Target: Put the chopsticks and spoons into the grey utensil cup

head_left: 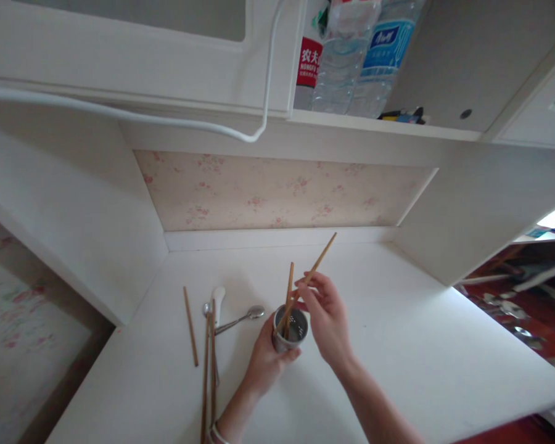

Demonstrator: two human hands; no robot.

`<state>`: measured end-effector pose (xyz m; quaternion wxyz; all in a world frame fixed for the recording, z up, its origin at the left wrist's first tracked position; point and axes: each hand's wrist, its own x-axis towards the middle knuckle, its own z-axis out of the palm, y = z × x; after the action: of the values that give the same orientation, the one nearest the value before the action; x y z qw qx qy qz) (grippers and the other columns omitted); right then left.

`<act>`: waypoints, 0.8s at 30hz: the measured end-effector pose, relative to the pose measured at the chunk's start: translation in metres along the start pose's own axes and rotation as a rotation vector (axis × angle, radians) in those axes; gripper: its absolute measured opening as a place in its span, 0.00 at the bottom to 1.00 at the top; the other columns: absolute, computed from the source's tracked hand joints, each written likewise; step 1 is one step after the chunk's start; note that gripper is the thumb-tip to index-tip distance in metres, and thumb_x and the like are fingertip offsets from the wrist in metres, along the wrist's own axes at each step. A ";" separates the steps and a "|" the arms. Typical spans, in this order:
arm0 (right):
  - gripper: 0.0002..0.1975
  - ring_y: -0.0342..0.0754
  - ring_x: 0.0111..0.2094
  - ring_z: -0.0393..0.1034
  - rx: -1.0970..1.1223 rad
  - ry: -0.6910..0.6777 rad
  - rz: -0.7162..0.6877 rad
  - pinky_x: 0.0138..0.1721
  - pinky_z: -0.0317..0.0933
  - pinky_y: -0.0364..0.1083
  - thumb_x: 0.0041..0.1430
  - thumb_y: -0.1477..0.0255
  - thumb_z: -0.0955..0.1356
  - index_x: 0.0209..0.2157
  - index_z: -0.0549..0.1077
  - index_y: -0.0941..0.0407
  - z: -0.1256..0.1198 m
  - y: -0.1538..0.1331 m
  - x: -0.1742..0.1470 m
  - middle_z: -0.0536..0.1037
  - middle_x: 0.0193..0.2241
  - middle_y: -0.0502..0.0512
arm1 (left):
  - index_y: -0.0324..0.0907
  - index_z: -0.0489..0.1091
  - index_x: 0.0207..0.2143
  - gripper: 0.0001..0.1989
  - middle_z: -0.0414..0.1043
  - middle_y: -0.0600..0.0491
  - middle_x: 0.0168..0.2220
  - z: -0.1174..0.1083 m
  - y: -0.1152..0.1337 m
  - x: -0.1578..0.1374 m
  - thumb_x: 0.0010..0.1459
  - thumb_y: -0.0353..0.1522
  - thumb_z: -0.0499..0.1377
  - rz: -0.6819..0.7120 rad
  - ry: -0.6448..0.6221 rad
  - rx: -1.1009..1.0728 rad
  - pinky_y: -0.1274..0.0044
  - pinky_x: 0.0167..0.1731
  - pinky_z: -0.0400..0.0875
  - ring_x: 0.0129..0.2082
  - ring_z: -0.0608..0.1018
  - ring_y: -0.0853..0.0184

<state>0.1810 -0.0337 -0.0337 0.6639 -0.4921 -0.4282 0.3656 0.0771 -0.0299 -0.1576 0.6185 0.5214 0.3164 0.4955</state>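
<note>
head view: left grip (264, 365) around one cup (285, 346); right grip (324, 313) pinching one chopstick (321, 258); three others (190, 327) on table (388, 345)

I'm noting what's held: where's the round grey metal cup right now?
In the head view, the round grey metal cup is below centre, in the left hand, to the right of a silver metal spoon.

Left hand (264, 362) bare, slim pale rounded band (219, 434) on forearm (240, 401); right hand (327, 314) bare
</note>
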 end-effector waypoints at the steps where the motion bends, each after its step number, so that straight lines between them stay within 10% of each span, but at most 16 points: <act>1: 0.15 0.47 0.32 0.75 0.002 0.033 0.024 0.31 0.73 0.47 0.55 0.60 0.69 0.40 0.68 0.54 -0.008 0.000 0.008 0.75 0.34 0.52 | 0.44 0.63 0.56 0.38 0.68 0.46 0.55 0.000 -0.002 -0.001 0.42 0.30 0.70 -0.013 -0.017 -0.009 0.65 0.56 0.63 0.54 0.70 0.54; 24: 0.20 0.51 0.35 0.73 -0.430 -0.100 -0.015 0.35 0.69 0.48 0.60 0.55 0.63 0.33 0.77 0.56 -0.036 0.079 0.009 0.78 0.32 0.57 | 0.44 0.61 0.57 0.40 0.67 0.44 0.57 -0.004 -0.015 -0.004 0.40 0.30 0.71 -0.066 -0.035 -0.039 0.62 0.58 0.60 0.57 0.68 0.54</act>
<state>0.2124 -0.0181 -0.1140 0.5244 -0.6004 -0.5324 0.2848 0.0764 -0.0320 -0.1737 0.6500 0.5073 0.3127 0.4715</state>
